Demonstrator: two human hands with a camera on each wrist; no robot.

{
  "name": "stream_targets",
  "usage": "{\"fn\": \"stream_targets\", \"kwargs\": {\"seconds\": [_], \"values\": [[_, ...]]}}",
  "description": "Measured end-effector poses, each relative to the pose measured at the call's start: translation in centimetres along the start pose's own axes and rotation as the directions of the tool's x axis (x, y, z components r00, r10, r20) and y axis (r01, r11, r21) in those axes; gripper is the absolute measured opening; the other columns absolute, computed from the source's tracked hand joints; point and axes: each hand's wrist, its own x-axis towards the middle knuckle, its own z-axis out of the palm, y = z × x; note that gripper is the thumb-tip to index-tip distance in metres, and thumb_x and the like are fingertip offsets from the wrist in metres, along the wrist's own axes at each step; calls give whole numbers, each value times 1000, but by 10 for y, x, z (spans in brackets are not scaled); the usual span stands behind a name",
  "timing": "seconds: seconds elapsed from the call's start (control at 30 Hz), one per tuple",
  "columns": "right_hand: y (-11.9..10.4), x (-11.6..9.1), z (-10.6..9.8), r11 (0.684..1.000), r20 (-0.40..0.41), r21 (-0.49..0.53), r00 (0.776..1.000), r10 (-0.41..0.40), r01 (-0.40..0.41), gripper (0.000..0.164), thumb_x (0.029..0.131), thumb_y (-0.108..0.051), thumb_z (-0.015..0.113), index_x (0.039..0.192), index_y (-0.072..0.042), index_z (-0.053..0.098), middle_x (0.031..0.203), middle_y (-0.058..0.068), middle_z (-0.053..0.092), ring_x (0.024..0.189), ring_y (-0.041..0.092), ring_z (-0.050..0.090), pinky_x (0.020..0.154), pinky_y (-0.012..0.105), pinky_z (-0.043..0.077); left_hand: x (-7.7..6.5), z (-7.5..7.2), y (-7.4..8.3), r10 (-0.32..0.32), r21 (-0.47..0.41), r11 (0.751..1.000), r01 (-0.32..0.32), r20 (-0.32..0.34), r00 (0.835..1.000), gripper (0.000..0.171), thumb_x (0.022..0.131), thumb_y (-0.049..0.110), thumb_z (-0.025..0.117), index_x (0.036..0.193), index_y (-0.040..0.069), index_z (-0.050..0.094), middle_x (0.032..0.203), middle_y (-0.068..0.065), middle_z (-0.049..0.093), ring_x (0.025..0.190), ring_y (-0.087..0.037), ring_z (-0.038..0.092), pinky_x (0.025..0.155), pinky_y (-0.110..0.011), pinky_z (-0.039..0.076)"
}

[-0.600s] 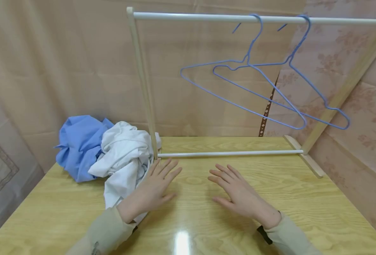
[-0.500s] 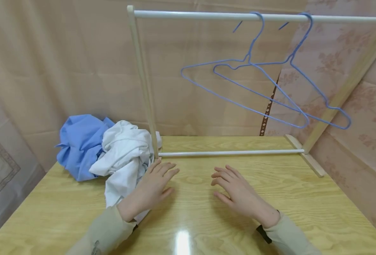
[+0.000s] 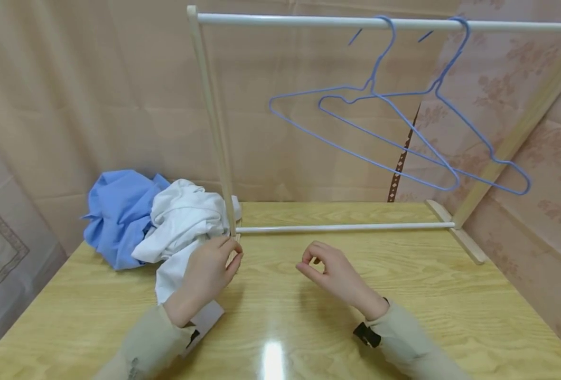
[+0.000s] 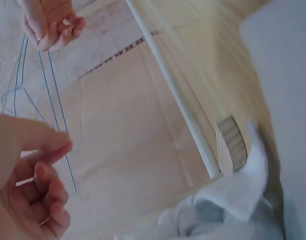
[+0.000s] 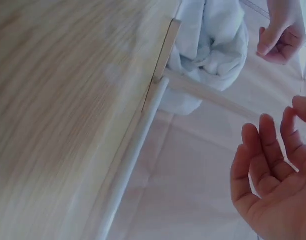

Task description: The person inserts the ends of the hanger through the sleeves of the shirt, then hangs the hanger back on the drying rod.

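Note:
My left hand is held over the table, its fingers loosely curled and holding nothing. It overlaps the lower part of a crumpled white cloth garment in the head view. The right hand is in the middle, opposite the left, with thumb and index finger bent toward each other and nothing between them. In the right wrist view, the fingers of the right hand are bent and spread slightly apart. Behind the white cloth lies a crumpled blue cloth garment. Two blue wire hangers hang above, a left one and a right one.
A rack with a white top rail, a wooden left post and a white lower rail stands on the wood-grain table. Its wooden right foot lies near the right edge. Beige curtain hangs behind.
Both hands' fingers have gone from spread and fairly straight to curled. The left hand has drawn slightly left and the right wrist has shifted left. Garments stay put; the right hanger has swung slightly right.

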Motion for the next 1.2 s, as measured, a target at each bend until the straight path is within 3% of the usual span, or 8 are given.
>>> {"fn": "stream_targets", "kwargs": {"seconds": [0.2,0.37,0.47,0.6,0.7,0.83,1.0,1.2], "values": [[-8,21,16,986,57,160,997,46,-54,5,88,-15,60,90,-11,59,88,-3,60,82,9,56,73,27,49,1,-6,-20,-174,22,984,177,-94,980,28,67,5,74,87,1,56,81,-14,47,71,-30,44,63,-37,36],[-5,35,36,961,131,247,987,92,-122,22,90,-16,58,110,-7,56,106,5,60,95,17,58,80,30,48,-1,-10,-41,-340,79,936,342,-38,940,77,63,12,79,127,-6,40,120,-31,32,109,-45,32,86,-53,28],[-4,42,45,940,170,295,977,126,-173,33,90,-14,56,121,-5,50,117,11,57,103,23,57,85,35,47,-5,-12,-52,-432,84,900,428,27,902,95,66,16,78,140,-3,21,136,-32,16,125,-48,15,95,-60,19],[-9,52,53,901,207,369,965,162,-230,42,91,-9,53,131,-1,41,126,18,50,112,33,51,91,41,43,-11,-12,-61,-561,71,827,557,154,813,106,70,24,75,144,0,4,144,-31,0,131,-49,0,98,-64,8],[-15,57,55,866,224,425,958,181,-262,46,92,-9,51,135,2,36,130,22,46,117,38,47,94,45,41,-12,-12,-64,-617,61,781,621,223,755,111,69,29,76,144,0,-1,143,-35,-3,128,-55,6,97,-66,11],[-9,65,68,844,226,441,948,225,-306,49,94,-16,51,138,-5,34,132,17,46,119,32,47,95,41,41,-12,-12,-67,-650,69,748,660,278,707,115,70,32,76,143,-2,-5,141,-40,2,117,-61,25,86,-66,30],[0,77,84,783,225,518,938,263,-344,50,94,-18,50,139,-7,33,132,20,45,117,31,49,94,40,42,-10,-13,-71,-667,65,727,684,304,680,115,71,30,75,142,-3,-9,138,-40,10,107,-60,38,76,-63,39],[1,85,92,613,285,681,916,283,-401,52,95,-15,47,140,0,27,134,29,37,119,42,42,92,47,42,-7,-13,-71,-656,7,732,681,276,702,103,69,17,73,141,-8,3,129,-39,25,104,-56,42,83,-61,37]]}}
